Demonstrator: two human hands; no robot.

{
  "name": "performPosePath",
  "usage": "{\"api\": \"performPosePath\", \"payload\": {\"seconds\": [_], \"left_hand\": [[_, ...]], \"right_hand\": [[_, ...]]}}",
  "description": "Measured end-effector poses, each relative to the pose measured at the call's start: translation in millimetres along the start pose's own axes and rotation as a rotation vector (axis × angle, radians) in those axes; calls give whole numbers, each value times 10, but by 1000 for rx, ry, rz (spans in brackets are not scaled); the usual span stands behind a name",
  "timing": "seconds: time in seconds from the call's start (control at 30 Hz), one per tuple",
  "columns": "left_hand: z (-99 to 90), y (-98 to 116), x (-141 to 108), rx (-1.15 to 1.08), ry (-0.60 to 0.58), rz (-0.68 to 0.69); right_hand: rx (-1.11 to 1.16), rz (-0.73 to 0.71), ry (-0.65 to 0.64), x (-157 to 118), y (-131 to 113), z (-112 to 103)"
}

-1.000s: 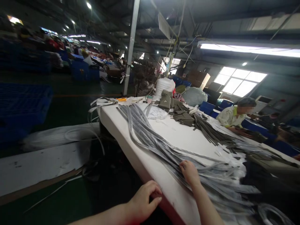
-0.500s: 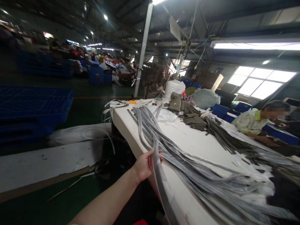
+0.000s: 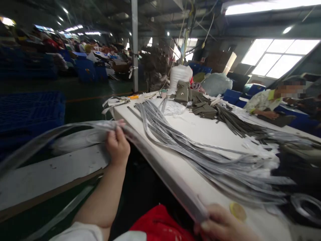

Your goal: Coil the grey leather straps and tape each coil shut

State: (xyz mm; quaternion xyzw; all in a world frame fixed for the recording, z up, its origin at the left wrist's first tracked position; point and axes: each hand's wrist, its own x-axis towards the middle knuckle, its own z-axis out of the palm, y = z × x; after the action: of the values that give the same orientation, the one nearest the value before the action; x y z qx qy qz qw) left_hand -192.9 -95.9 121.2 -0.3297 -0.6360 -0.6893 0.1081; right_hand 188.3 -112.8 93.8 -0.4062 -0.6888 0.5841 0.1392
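Observation:
A long grey strip, looking sheathed in clear plastic, is stretched between my two hands along the near edge of the table. My left hand is closed around it by the table's left corner, and its far part trails off leftward through the air. At the lower right my right hand, blurred by motion, grips the strip's near part. A bundle of similar grey strips lies lengthwise on the white table, just beyond the held one. Close to my right hand sits a round yellow object.
Olive-green fabric pieces and dark strips lie on the table's far side, where a co-worker sits. A ring-shaped roll rests at the right. Blue pallets and a metal post stand leftward.
My left hand has lifted a strip away from the bundle and carried it left. My right hand has come into view, holding the same strip. The camera view has shifted.

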Motion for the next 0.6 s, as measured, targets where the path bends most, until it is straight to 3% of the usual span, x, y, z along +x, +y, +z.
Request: {"api": "performPosePath", "payload": {"seconds": [0.03,0.07,0.13,0.2,0.3,0.37,0.47,0.53,0.6], "left_hand": [[123,-131,-65,44,-290,-148],[233,-238,-185,43,-485,-221],[374,-329,-550,-6,-802,-305],[381,-239,-975,-127,-1071,-363],[248,30,-1463,-410,-1541,-605],[156,125,-1622,-548,-1733,-801],[60,59,-1662,-615,-1912,-998],[10,-39,-1627,-625,-2026,-1092],[-36,-100,-1589,-645,-2076,-1162]], "right_hand": [[163,57,-79,122,-29,61],[360,68,-24,262,-70,105],[697,-68,249,564,-164,133],[948,-164,408,834,-238,96],[1150,-231,469,1080,-277,31],[1188,-234,482,1149,-237,23],[1102,-198,560,1169,-81,9],[865,-134,603,1124,50,-42],[401,-36,622,1023,151,-116]]}}
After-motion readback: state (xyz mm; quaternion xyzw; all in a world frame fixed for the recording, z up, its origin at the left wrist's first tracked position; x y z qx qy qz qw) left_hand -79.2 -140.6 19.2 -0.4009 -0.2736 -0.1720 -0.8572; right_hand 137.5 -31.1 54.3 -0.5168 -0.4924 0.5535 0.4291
